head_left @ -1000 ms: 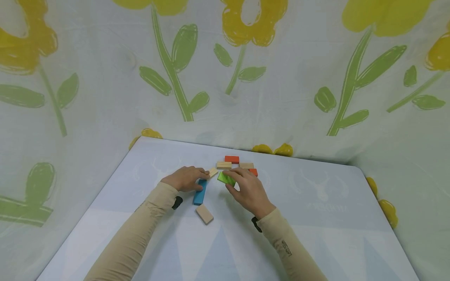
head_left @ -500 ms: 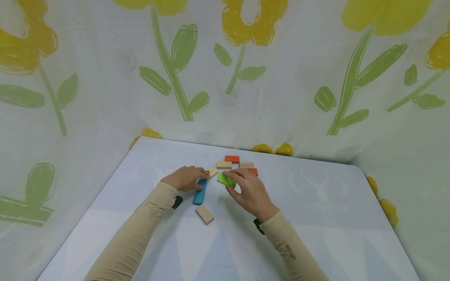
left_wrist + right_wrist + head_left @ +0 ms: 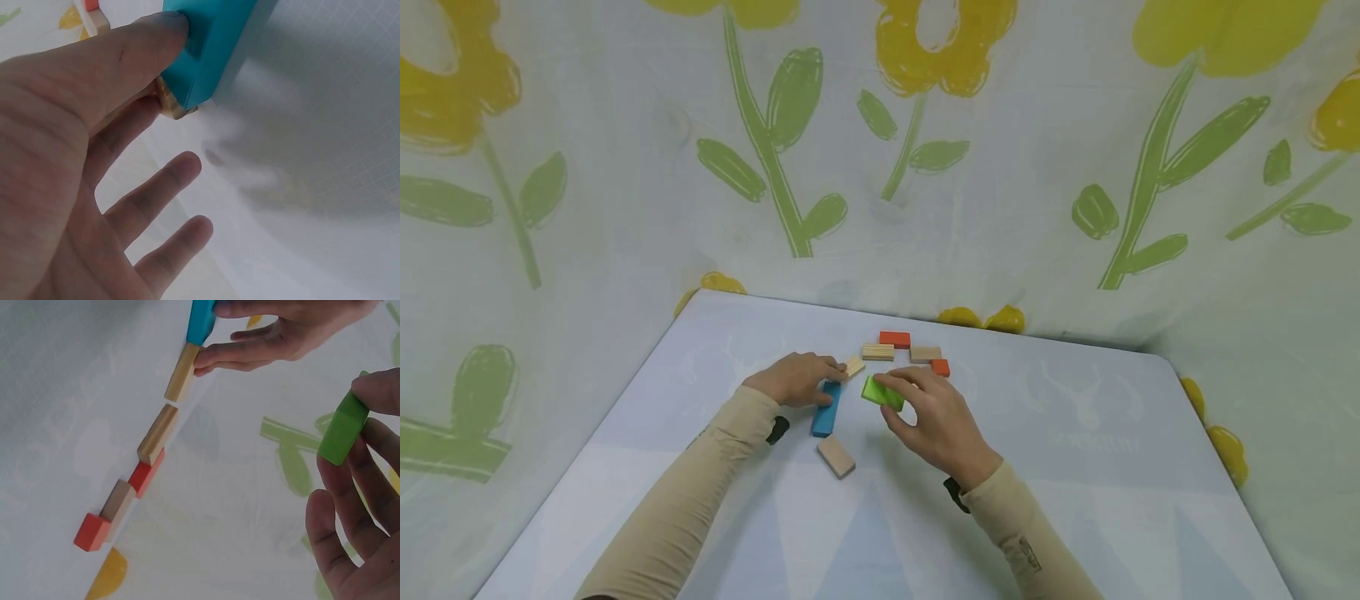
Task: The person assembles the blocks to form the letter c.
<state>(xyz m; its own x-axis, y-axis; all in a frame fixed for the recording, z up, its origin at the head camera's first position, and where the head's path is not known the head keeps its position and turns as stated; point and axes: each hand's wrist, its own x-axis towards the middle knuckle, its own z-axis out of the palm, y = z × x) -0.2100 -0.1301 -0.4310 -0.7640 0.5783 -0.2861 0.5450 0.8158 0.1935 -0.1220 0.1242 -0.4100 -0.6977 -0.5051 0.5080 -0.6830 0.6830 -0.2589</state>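
The right hand (image 3: 943, 421) pinches a green block (image 3: 872, 390) between thumb and fingers, its grip drawn in on the block's sides; the block is held slantwise above the table (image 3: 1075, 475), between the two hands. The left hand (image 3: 793, 381) has a loose grip: its thumb presses the blue block (image 3: 824, 418) and its forefinger touches the wood block (image 3: 854, 367) at the blue block's far end, while the other fingers are spread apart, as the left wrist view shows. The blue and wood blocks meet end to end. Past a small gap lies a striped block (image 3: 877, 352), with a long red block (image 3: 895, 340) just beside it, then a beige block (image 3: 925, 355) and a short red block (image 3: 941, 367), the row curving round to the right. Just beside the blue block's near end, a pale block (image 3: 836, 457) lies flat and askew. Behind the table hangs a flowered cloth (image 3: 1015, 192).
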